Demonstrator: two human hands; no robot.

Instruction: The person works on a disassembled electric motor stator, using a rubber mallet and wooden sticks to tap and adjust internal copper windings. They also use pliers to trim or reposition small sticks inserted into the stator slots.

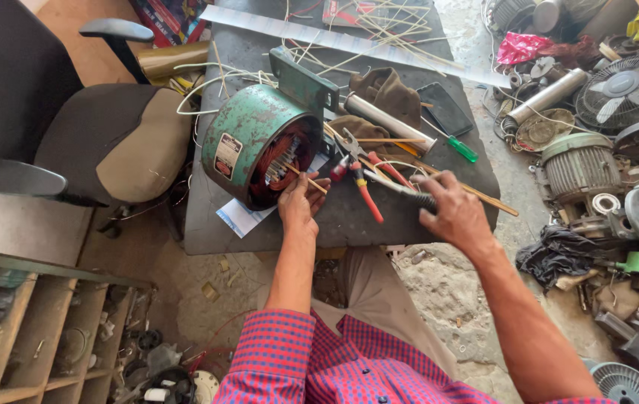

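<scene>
A green motor housing (248, 135) lies on its side on a dark metal table (349, 217), its open end showing copper windings. My left hand (300, 200) is at the housing's open mouth, pinching a thin wooden stick (306, 179) that pokes into the winding slots. My right hand (454, 213) is closed around the dark grip of a tool (409, 193) near the table's front right edge. Red-handled pliers (360, 183) lie between my two hands.
Loose sticks, a white tube (388, 123), brown cloth (386, 93), a green-handled screwdriver (458, 146) and a long metal strip (349, 43) lie on the table. An office chair (72, 127) stands left. Motors, fans (622, 90) and scrap parts cover the floor at right; wooden shelves (28, 337) sit lower left.
</scene>
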